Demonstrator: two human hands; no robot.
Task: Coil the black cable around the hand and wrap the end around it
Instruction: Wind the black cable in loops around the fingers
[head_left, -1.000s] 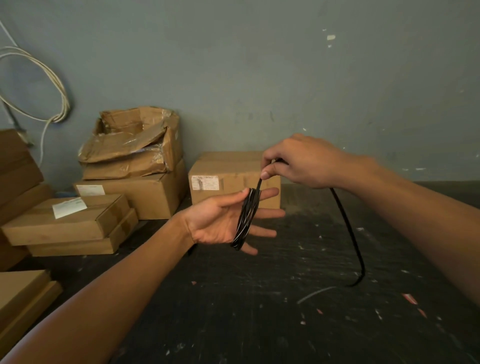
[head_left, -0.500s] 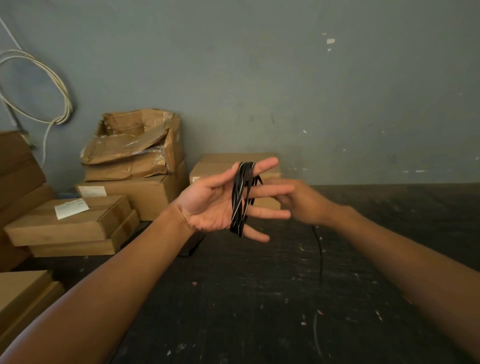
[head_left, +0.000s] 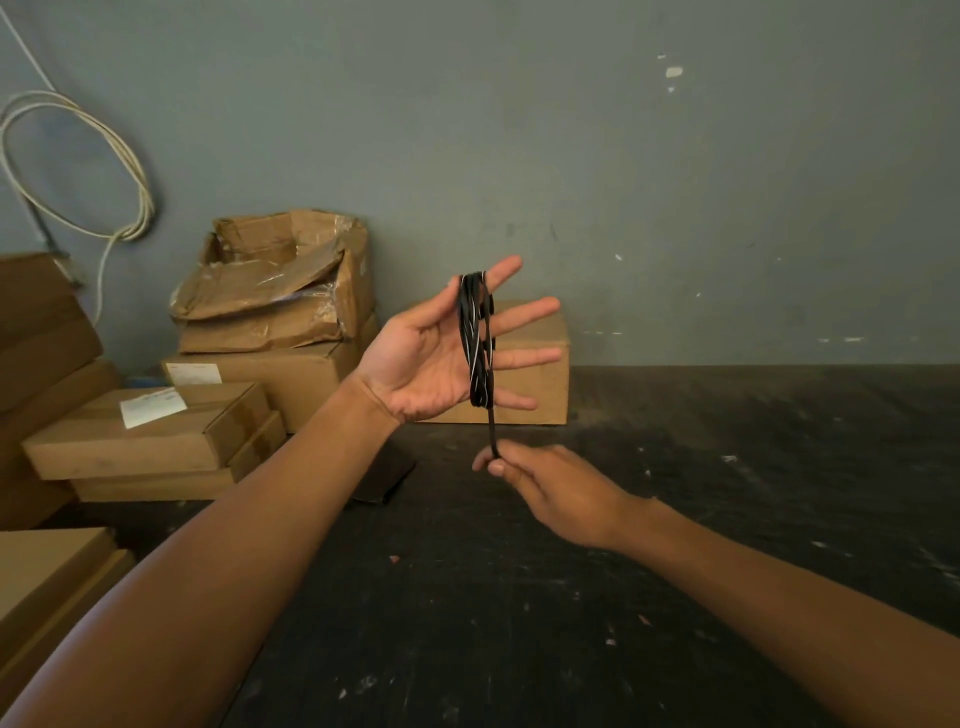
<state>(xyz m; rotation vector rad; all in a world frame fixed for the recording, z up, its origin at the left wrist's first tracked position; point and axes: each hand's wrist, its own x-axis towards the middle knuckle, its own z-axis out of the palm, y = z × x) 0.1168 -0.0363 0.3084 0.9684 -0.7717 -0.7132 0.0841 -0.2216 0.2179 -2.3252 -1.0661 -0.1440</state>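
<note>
My left hand (head_left: 426, 358) is raised, palm up, with the fingers spread and pointing right. The black cable (head_left: 475, 343) is looped in several turns around those fingers, near their base. A short taut stretch of cable runs straight down from the coil to my right hand (head_left: 550, 488), which pinches it between thumb and forefinger just below the left hand. The rest of the cable past the pinch is hidden by the right hand.
A dark scuffed floor (head_left: 571, 597) spreads below the hands. Cardboard boxes (head_left: 280, 332) are stacked at the left against the grey wall, one more box (head_left: 535, 379) stands behind my left hand. A white cable loop (head_left: 78, 171) hangs on the wall at far left.
My left hand has risen with the coil. My right hand went from above the coil, around behind the fingers, to below it, pulling the cable down. The loose loop on the floor is gone.
</note>
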